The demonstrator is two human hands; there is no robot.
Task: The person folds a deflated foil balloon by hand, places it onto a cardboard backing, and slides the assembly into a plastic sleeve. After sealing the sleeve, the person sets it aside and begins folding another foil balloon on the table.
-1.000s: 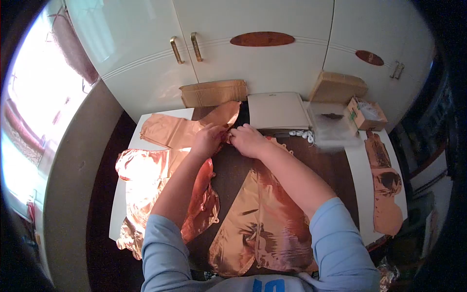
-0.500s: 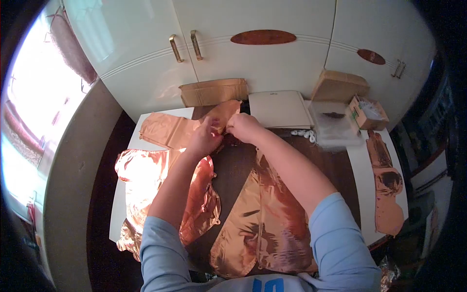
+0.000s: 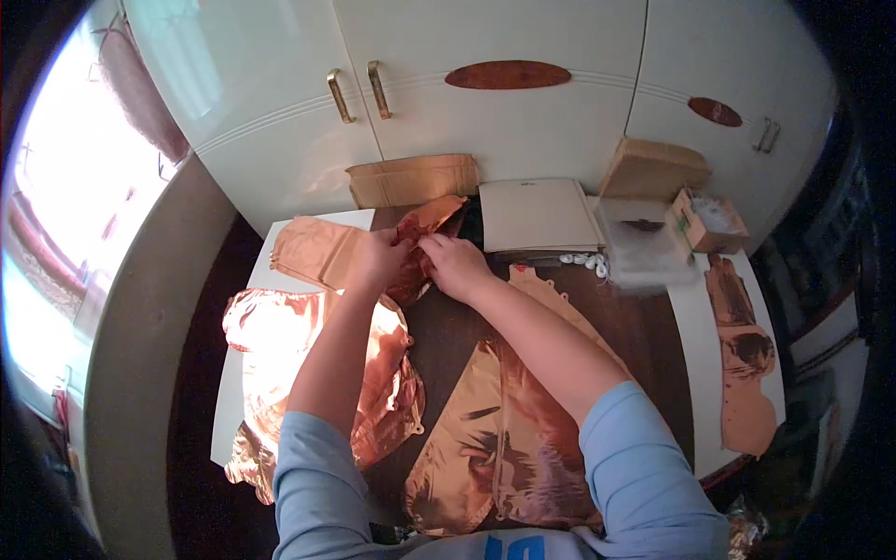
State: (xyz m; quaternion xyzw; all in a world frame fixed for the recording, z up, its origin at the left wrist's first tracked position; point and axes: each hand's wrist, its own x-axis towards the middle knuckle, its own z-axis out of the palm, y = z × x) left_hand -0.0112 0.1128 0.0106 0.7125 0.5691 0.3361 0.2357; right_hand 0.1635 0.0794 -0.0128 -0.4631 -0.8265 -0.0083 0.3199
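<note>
At the back of the table, both my hands are on a flat rose-gold foil balloon [image 3: 437, 217]. My left hand [image 3: 377, 259] pinches its left side, the fingers closed on the crumpled foil. Close beside it, my right hand [image 3: 455, 267] grips the same balloon, the fingertips bent in towards the left hand. Under and left of my left wrist lies a folded foil balloon [image 3: 313, 250]. A puffed, shiny foil balloon [image 3: 280, 350] sits below my left forearm. Another flat foil balloon [image 3: 509, 439] spreads in front of my body, partly under my right forearm.
A beige flat case [image 3: 539, 217] lies at the back, with small white pieces [image 3: 586, 262] beside it. A clear plastic tray [image 3: 644, 245] and a small cardboard box [image 3: 711, 220] stand at the back right. A long foil strip [image 3: 744, 364] lies on the right edge. White cabinets [image 3: 504, 121] rise behind.
My hands have shifted slightly, and the foil between them is now more turned and crumpled, with a darker shiny side showing. My right forearm has moved lower, uncovering the front balloon's upper tip.
</note>
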